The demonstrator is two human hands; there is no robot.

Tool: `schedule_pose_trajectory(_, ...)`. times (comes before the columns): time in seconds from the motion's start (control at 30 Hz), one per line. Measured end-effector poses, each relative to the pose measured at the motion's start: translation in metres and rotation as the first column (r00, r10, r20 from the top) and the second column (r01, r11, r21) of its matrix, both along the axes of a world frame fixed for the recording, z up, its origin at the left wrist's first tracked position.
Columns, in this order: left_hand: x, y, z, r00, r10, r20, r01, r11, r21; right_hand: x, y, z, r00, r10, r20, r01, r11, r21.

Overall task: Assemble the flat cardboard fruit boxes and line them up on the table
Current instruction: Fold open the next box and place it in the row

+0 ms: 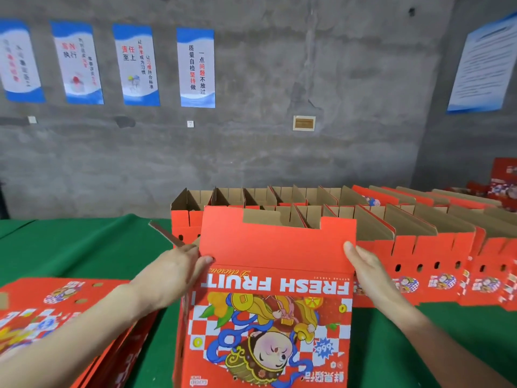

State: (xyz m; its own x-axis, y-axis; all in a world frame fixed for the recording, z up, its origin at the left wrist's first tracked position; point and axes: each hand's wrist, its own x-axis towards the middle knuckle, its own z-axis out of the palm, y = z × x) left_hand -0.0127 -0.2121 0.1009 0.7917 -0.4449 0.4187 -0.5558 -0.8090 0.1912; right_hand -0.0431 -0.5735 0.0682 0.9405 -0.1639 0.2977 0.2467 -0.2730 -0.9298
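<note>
Right now I am in the middle of putting up one box. It stands upright before me over the table, printed face toward the camera, the print upside down, its plain red top flap raised.

My left hand pinches the box's left edge, thumb on the red face and fingers out of sight behind. My right hand holds the right edge the same way, thumb tip on the corner of the flap; I cannot see the fingers behind the card.

A narrow side panel shows at the left, so I judge the box is partly opened and not yet squared. A brown flap sticks out behind my left hand; I cannot tell which box it belongs to.

Still-flat boxes lie in a stack at my left. Finished ones stand open-topped in a back row and a near row behind the held box.

Next, I reckon, the sides want pulling square and the bottom closing. Then the box should go at the left end of a row, where green table shows.
</note>
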Motion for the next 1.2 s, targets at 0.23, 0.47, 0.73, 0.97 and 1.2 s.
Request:
schedule_pose_trajectory(0.23, -0.009, -0.002, -0.043, 0.998, 0.063, 0.005, -0.062, 0.991, -0.12, 0.002, 0.022, -0.018, 0.964, -0.246, 0.099, 0.257, 0.96, -0.115)
schedule_pose_trajectory(0.47, -0.013, 0.0, -0.061, 0.995, 0.071, 0.072, -0.077, 0.993, 0.084, 0.012, 0.029, -0.042, 0.935, -0.348, 0.072, 0.348, 0.857, -0.381)
schedule_pose_trajectory(0.73, -0.014, -0.004, -0.056, 0.937, -0.062, 0.343, 0.007, 0.987, 0.16, 0.014, 0.028, -0.041, 0.913, -0.407, -0.014, 0.357, 0.816, -0.454)
schedule_pose_trajectory(0.97, -0.01, -0.006, -0.046, 0.956, -0.029, 0.291, -0.016, 0.988, 0.151, 0.018, 0.03, -0.035, 0.935, -0.351, 0.045, 0.312, 0.757, -0.574)
schedule_pose_trajectory(1.2, 0.001, -0.001, -0.053, 0.972, 0.03, 0.234, -0.062, 0.989, 0.131, 0.025, 0.026, -0.041, 0.988, -0.145, 0.05, 0.129, 0.608, -0.783)
